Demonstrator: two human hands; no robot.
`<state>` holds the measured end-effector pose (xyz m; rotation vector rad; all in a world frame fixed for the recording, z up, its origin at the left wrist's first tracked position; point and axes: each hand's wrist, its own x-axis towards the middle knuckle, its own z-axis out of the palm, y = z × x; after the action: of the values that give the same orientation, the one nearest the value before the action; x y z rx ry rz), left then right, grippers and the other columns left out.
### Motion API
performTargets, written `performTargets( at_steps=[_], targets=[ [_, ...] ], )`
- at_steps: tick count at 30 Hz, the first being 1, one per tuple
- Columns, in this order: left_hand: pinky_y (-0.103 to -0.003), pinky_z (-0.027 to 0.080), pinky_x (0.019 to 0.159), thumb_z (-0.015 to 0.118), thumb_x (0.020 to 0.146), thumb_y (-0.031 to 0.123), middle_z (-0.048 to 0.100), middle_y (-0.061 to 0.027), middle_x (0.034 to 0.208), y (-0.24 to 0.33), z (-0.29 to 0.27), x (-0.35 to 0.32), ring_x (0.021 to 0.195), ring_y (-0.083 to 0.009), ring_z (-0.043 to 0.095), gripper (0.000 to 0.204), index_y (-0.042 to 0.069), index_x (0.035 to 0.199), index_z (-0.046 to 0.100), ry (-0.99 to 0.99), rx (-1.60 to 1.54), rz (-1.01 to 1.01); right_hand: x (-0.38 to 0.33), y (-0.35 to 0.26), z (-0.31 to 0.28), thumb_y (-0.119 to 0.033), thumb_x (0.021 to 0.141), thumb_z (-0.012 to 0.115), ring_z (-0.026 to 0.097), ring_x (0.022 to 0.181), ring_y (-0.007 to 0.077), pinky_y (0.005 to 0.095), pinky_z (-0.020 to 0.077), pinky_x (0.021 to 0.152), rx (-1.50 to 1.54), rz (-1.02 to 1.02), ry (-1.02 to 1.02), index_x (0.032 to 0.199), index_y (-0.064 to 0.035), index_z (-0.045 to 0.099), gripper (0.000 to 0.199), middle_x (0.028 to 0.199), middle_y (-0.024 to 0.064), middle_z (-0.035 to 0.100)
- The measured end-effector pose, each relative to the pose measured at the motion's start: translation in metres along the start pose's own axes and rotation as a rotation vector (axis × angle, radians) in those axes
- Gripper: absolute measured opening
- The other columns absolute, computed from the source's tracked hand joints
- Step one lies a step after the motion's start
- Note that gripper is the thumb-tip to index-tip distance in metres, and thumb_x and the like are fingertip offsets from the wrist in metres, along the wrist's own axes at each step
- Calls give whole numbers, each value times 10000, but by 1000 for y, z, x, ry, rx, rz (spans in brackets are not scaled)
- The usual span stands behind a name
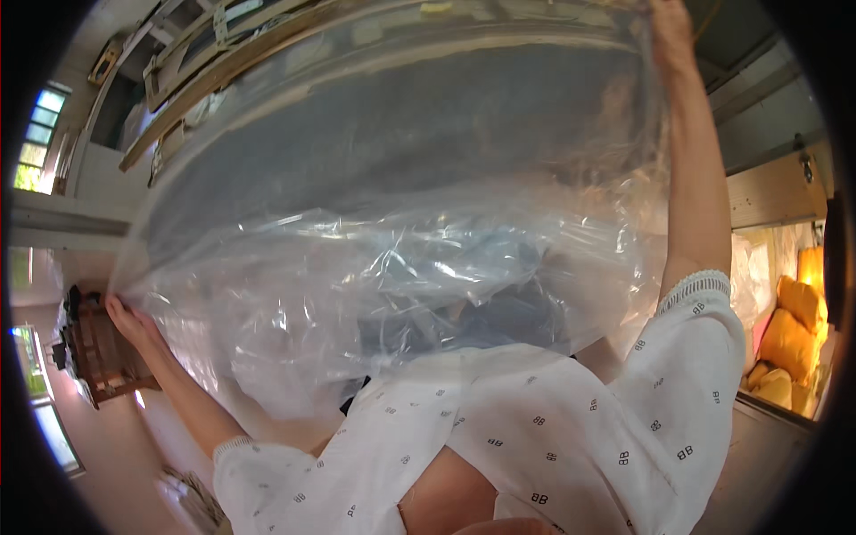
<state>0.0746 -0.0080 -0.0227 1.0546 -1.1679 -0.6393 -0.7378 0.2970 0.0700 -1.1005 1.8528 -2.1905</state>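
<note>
While stretched wide overhead, clear plastic sheet (392, 267) looks crinkled, glossy, see-thru w/ dark shape behind. Left hand (132, 323) pinches its lower-left edge; right hand (670, 36) grips top-right corner, arm raised.

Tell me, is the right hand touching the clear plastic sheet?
Touching. In the head view the right hand grips the upper edge of the clear plastic sheet, which bunches at its fingers.

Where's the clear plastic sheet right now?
In the head view the clear plastic sheet is stretched wide in front of the person, gripped at its left edge by the left hand and held high on the right by the right hand.
</note>
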Motion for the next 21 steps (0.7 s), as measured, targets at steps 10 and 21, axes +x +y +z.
performTargets(
  at_steps=[10,21],
  targets=[
    [-220,408,790,612,827,235,635,-38,919,-144,166,83,845,-105,551,266,13,971,641,-162,245,-13,16,194,-61,-245,793,600,548,757,105,247,426,708,-306,-31,83,904,-35,612,239,803,22,613],
    [-214,400,771,656,783,255,630,-41,914,-135,205,101,823,-101,537,306,10,967,651,-216,294,-36,36,185,-38,-273,701,662,529,767,196,298,419,732,-691,-46,88,831,-6,605,303,850,88,545]
  ],
)
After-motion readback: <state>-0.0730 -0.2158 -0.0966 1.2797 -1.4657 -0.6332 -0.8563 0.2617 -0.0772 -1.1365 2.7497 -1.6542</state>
